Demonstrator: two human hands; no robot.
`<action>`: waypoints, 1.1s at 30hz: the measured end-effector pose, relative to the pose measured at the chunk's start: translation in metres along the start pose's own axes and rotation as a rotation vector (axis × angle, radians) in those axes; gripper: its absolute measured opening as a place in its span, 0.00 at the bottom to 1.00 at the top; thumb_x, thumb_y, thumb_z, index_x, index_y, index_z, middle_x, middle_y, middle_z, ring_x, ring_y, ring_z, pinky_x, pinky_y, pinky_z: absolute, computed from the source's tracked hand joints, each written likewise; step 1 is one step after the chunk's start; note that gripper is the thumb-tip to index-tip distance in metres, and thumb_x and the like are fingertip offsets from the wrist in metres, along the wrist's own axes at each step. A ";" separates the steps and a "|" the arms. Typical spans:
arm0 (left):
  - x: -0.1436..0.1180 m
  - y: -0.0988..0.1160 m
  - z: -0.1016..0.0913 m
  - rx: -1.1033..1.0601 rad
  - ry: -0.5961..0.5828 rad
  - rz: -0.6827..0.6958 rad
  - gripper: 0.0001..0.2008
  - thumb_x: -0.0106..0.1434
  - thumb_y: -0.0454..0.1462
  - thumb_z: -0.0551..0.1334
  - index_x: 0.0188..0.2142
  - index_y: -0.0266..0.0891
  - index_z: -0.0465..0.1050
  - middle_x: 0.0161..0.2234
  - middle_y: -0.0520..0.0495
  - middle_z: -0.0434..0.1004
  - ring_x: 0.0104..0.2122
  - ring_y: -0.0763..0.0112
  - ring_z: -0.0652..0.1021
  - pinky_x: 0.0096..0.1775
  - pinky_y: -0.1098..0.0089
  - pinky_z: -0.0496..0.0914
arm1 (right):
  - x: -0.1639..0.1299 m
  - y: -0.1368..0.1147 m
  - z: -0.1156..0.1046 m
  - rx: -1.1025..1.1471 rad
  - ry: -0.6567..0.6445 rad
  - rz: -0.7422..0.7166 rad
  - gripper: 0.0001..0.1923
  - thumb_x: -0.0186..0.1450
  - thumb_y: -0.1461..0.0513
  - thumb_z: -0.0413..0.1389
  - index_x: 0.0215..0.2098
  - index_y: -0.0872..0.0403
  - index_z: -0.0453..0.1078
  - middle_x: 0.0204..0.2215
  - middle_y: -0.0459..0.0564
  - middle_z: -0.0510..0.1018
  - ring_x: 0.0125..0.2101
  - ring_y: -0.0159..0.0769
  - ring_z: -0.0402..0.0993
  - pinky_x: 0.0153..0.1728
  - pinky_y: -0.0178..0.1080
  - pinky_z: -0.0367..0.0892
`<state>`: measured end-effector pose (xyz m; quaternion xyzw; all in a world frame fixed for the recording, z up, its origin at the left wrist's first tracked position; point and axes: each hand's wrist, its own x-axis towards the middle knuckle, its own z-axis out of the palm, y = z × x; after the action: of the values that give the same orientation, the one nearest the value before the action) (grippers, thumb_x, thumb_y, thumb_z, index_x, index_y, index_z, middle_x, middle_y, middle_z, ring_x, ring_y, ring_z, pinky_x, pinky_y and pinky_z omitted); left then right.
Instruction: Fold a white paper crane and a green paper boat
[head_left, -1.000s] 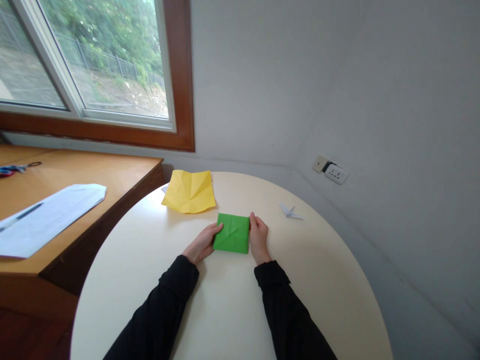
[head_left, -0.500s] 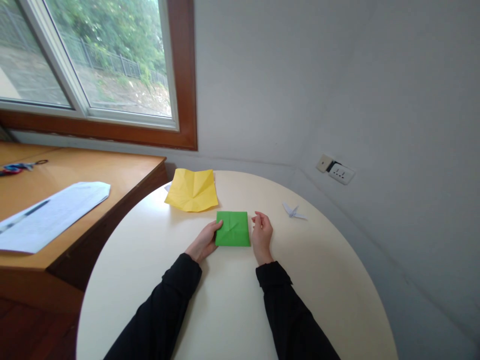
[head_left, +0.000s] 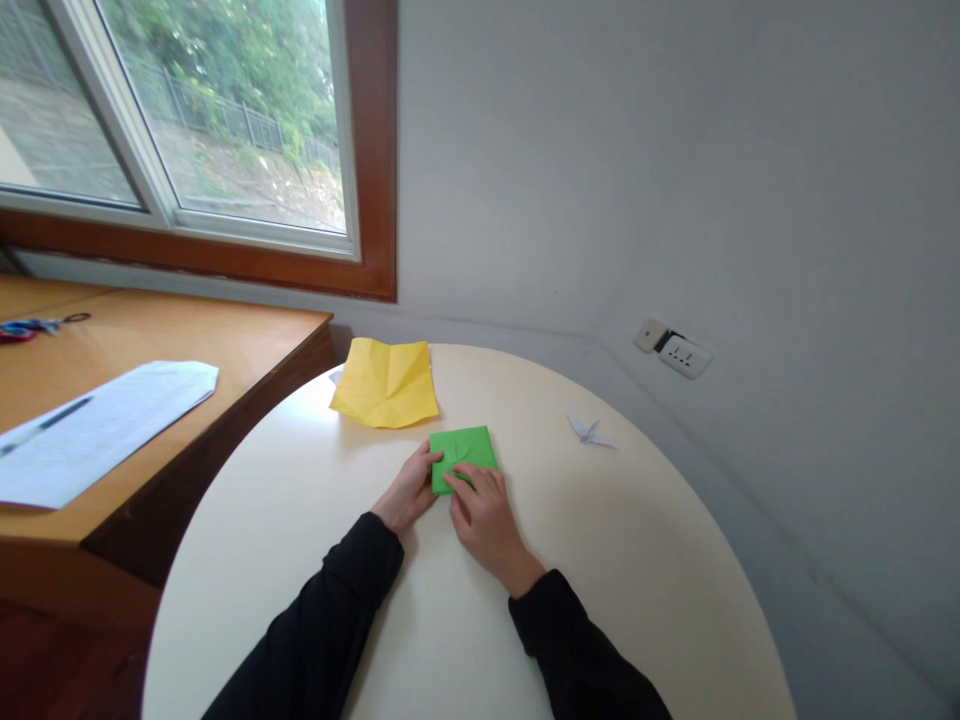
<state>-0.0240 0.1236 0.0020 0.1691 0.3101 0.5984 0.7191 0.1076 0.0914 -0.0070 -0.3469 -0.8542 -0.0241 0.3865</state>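
Observation:
A green sheet of folded paper (head_left: 472, 442), roughly square with crease lines, is in front of me over the round white table. My left hand (head_left: 411, 487) grips its left edge, thumb on top and the other fingers underneath. Over the paper's lower right part lies my right hand (head_left: 486, 512), its fingers bent and spread a little, the fingertips at the surface near the lower edge. That hand hides the lower right corner. I cannot tell whether it pinches the paper or only touches it.
On the round table (head_left: 615, 580), a creased yellow sheet (head_left: 386, 383) lies at the back left and a small white folded paper figure (head_left: 589, 432) at the right. A wooden desk (head_left: 262, 330) at the left holds papers (head_left: 127, 425), a pen (head_left: 56, 420) and scissors (head_left: 45, 326).
My right hand has moved left from beside the green paper onto its lower right part. The paper has turned slightly, its right side now higher. My left hand keeps its hold.

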 end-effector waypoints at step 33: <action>-0.010 0.014 -0.012 0.067 -0.109 -0.090 0.14 0.59 0.24 0.53 0.43 0.35 0.68 0.33 0.42 0.76 0.31 0.68 0.79 0.36 0.65 0.74 | -0.021 0.052 0.002 0.396 0.230 0.505 0.16 0.57 0.67 0.51 0.37 0.49 0.78 0.57 0.54 0.62 0.58 0.45 0.58 0.55 0.50 0.60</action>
<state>-0.0433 0.1155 0.0044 0.2114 0.2979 0.5447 0.7549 0.1478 0.1188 -0.0344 -0.4605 -0.6804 0.1998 0.5339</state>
